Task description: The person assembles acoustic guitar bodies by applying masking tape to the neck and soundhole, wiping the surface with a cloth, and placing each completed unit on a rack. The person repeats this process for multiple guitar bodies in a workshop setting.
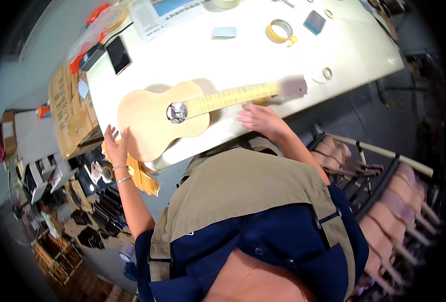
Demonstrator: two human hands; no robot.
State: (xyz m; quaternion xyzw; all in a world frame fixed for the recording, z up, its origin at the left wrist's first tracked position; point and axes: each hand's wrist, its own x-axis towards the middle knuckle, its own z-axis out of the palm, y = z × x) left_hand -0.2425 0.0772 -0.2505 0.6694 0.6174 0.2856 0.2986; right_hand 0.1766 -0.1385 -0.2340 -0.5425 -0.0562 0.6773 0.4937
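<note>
An unfinished, pale wooden ukulele (145, 113) lies face up on the white table, its neck pointing right. Yellowish masking tape appears to cover the fretboard (233, 97), and something printed shows through the sound hole (177, 112). The headstock (294, 86) is brown and partly blurred. My left hand (116, 147) is at the lower left edge of the body, fingers spread, touching or very near its side. Below the neck, my right hand (260, 120) has its fingers loosely stretched toward the strip of tape, with nothing visible in them.
A black phone (118, 55) lies at the table's left. Farther back are a yellow tape roll (280, 31), a light blue card (224, 32), a small blue box (314, 22) and a newspaper (167, 15). A cardboard box (72, 110) stands left; a rack of wooden instrument bodies (394, 206) stands lower right.
</note>
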